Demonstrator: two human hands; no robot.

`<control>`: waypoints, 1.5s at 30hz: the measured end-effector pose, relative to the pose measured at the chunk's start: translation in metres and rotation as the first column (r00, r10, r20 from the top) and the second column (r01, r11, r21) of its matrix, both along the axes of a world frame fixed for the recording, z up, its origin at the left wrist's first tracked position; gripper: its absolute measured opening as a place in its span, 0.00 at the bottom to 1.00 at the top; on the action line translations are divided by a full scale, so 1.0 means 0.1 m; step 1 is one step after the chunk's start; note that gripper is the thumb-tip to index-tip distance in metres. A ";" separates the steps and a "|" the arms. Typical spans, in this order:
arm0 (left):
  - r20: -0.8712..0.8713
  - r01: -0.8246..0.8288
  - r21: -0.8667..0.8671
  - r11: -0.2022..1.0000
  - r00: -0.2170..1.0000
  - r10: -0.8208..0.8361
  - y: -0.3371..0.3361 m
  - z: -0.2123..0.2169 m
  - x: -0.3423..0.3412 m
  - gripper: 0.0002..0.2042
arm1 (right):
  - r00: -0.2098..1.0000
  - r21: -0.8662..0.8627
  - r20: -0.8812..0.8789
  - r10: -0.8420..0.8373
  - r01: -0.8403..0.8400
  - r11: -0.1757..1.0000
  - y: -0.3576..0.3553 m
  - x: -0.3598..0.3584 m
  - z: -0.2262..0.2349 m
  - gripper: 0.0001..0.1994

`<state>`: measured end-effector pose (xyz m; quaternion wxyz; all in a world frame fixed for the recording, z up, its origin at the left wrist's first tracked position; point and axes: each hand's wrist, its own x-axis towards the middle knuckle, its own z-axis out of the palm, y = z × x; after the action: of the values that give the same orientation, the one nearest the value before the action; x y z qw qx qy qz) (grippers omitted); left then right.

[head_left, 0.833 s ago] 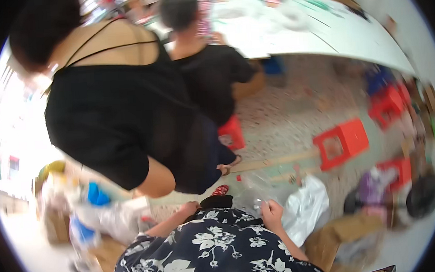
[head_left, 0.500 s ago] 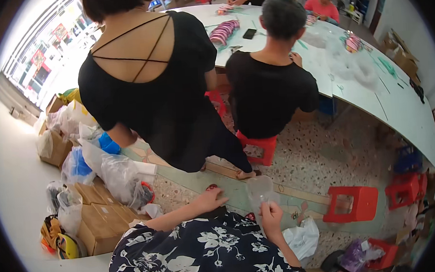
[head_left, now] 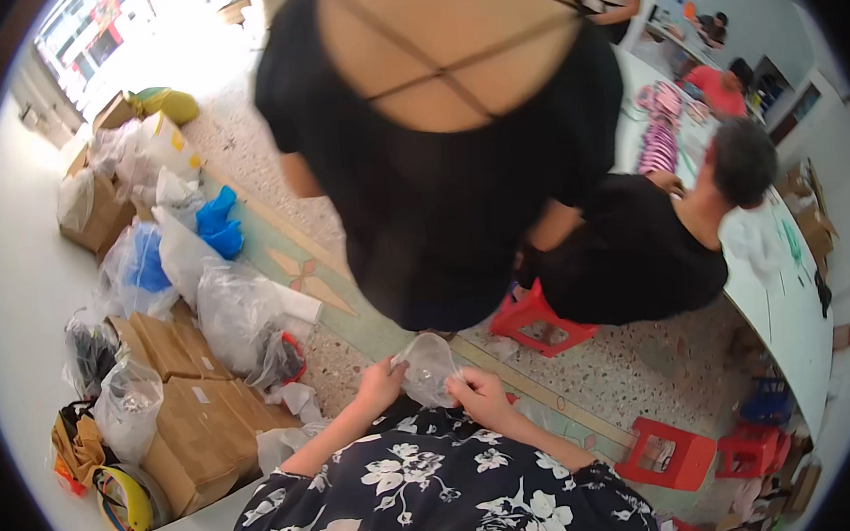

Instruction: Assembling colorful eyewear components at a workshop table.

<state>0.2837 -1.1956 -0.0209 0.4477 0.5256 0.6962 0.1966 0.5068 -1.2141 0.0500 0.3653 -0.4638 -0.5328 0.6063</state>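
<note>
A small translucent plastic bag (head_left: 429,370) spreads between my two hands, in front of my body. My left hand (head_left: 380,385) is closed on its left edge. On the other side, my right hand (head_left: 483,396) pinches the bag's right edge. Its inside looks see-through, and I cannot make out anything in it. Just ahead, a person in a black top (head_left: 451,205) stands with their back to me.
Another person in black (head_left: 638,252) sits on a red stool (head_left: 542,319) at the long white table (head_left: 790,340). Cardboard boxes (head_left: 201,430) and filled plastic bags (head_left: 238,311) line the left wall. A red stool (head_left: 666,452) stands at lower right.
My left hand, empty before, has moved to the bag and grips its edge. The view has swung left, and the standing person looks closer. The seated person now leans left.
</note>
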 end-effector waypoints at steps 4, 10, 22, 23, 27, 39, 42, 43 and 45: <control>-0.105 -0.138 0.091 0.986 0.983 0.148 0.28 0.13 -0.99 0.18 | 0.989 -0.063 -0.021 0.144 -0.145 0.987 0.66 -0.93 0.00 0.12; 0.163 -0.521 0.217 0.826 0.853 0.495 0.51 0.41 -1.89 0.10 | 0.957 -0.032 0.020 0.288 -0.287 0.957 1.43 -2.00 0.05 0.14; 0.531 -0.824 0.092 0.559 0.515 0.673 2.04 0.23 -2.78 0.07 | 0.962 -0.103 -0.122 0.245 -0.258 0.961 3.53 -3.22 -0.20 0.12; 0.526 -0.814 0.123 0.567 0.538 0.659 2.28 0.20 -2.85 0.07 | 0.962 -0.077 -0.129 0.241 -0.252 0.965 3.74 -3.30 -0.25 0.12; 0.543 -0.776 0.149 0.613 0.582 0.605 3.36 0.26 -3.08 0.06 | 0.982 -0.058 -0.082 0.172 -0.177 0.982 4.68 -3.50 -0.30 0.13; 0.541 -0.531 0.269 0.803 0.773 0.330 6.24 0.66 -3.68 0.05 | 0.968 0.182 -0.116 -0.223 0.241 0.953 6.84 -3.75 0.06 0.12; 0.522 -0.439 0.291 0.850 0.817 0.244 6.97 0.72 -3.90 0.04 | 0.944 0.222 -0.066 -0.322 0.329 0.918 7.28 -3.80 -0.05 0.12; 0.531 -0.420 0.290 0.860 0.818 0.221 7.17 0.78 -3.96 0.04 | 0.938 0.218 -0.074 -0.338 0.346 0.913 7.42 -3.86 -0.06 0.12; 0.568 -0.347 0.238 0.907 0.807 0.160 7.59 0.84 -4.02 0.05 | 0.915 0.201 -0.056 -0.400 0.403 0.893 7.70 -3.94 -0.02 0.12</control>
<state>-0.1182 -0.4370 0.0627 0.4987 0.4177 0.5644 0.5082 0.1132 -0.4442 0.0478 0.5325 -0.5187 -0.4837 0.4619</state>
